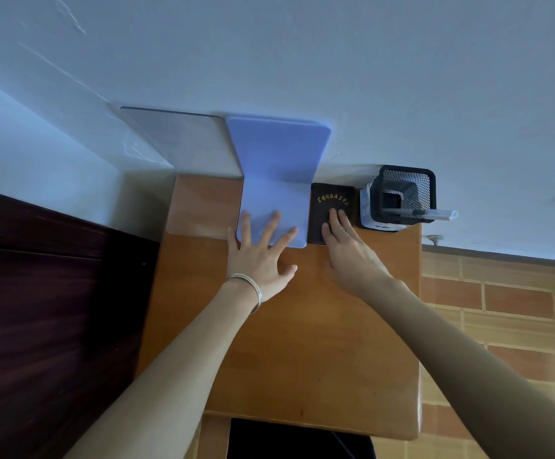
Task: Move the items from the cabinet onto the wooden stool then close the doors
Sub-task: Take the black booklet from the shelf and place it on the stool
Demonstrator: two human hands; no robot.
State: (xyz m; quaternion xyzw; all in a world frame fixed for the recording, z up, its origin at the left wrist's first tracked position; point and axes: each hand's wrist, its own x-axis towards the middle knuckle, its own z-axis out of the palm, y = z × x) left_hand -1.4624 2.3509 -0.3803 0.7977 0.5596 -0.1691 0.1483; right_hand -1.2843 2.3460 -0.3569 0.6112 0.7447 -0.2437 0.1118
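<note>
Here, two bookends (279, 180), one booklet (332, 210), perhaps one pen holder (405, 193), fingers (271, 226) splayed, gripping nothing.

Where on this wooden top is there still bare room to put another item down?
The wide near half of the brown wooden top is bare, bordered by both forearms and the front edge. The far strip by the wall is crowded: clear bookend, blue L-shaped bookend under the left hand, dark booklet under the right hand, black mesh pen holder.
</note>
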